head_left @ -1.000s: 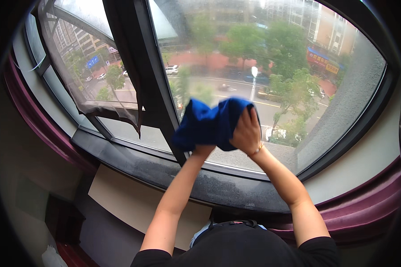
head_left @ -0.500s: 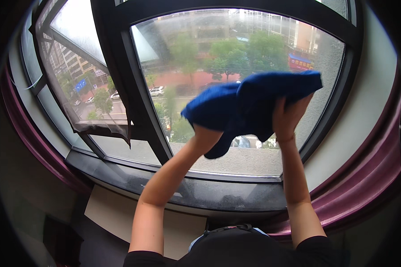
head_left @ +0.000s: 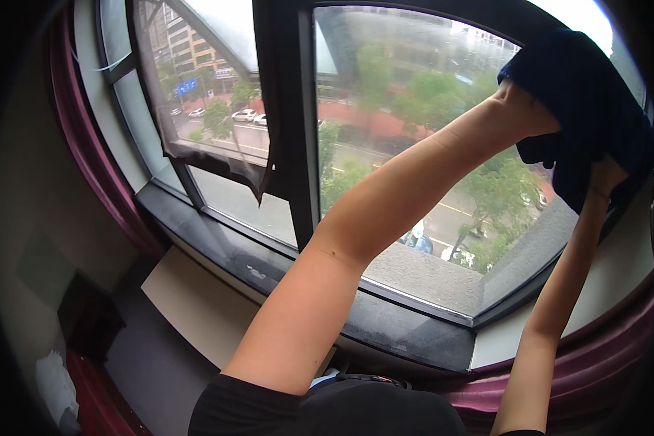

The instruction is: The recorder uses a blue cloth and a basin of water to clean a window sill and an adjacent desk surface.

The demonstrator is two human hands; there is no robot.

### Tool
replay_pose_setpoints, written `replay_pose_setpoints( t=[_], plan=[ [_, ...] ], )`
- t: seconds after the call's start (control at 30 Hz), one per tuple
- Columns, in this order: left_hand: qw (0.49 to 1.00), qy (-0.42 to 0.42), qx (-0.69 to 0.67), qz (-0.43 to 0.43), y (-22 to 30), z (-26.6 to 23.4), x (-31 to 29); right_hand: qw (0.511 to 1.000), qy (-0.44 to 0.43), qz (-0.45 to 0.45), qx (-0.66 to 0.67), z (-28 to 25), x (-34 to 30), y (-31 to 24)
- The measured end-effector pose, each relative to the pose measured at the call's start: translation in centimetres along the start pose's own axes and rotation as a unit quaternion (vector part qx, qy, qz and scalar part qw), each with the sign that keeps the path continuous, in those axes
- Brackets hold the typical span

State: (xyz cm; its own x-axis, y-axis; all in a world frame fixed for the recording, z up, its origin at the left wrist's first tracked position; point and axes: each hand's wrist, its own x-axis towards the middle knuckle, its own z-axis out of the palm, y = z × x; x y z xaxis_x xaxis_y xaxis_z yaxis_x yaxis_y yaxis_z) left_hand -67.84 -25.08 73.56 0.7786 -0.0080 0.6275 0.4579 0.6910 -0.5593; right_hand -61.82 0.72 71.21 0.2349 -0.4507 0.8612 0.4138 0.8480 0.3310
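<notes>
A dark blue cloth [head_left: 585,94] is bunched high at the upper right, in front of the window's frame and side edge. My left hand [head_left: 527,109] reaches across to it and grips it; the cloth hides the fingers. Lower down, my right hand [head_left: 607,174] has hold of the cloth's lower part, its fingers mostly covered by the folds. Behind the hands is a large window pane [head_left: 400,109], misty in places, set in a dark frame [head_left: 287,109]. Whether the cloth touches the glass I cannot tell.
A dark stone sill [head_left: 407,334] runs below the window. On the left hangs a loose-edged dark mesh screen [head_left: 218,138]. Purple curtains [head_left: 94,174] hang at the left, with more at the lower right. A pale panel [head_left: 196,305] lies under the sill.
Both hands have carried the cloth from the middle of the pane up and to the right. My left arm now stretches across the window. The view has shifted and tilted.
</notes>
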Motion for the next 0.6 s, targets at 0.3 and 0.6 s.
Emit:
replay_pose_setpoints(
  t=[0.3,0.6],
  plan=[
    [0.912,-0.324,-0.051,-0.248,-15.3,-16.0,-4.7,0.989,-0.033,0.030,0.140,-0.3,10.0,-25.2],
    [0.877,-0.411,0.208,-0.135,-15.7,-28.1,-14.5,0.901,-0.027,0.036,0.431,-4.1,10.0,-43.0]
  ],
)
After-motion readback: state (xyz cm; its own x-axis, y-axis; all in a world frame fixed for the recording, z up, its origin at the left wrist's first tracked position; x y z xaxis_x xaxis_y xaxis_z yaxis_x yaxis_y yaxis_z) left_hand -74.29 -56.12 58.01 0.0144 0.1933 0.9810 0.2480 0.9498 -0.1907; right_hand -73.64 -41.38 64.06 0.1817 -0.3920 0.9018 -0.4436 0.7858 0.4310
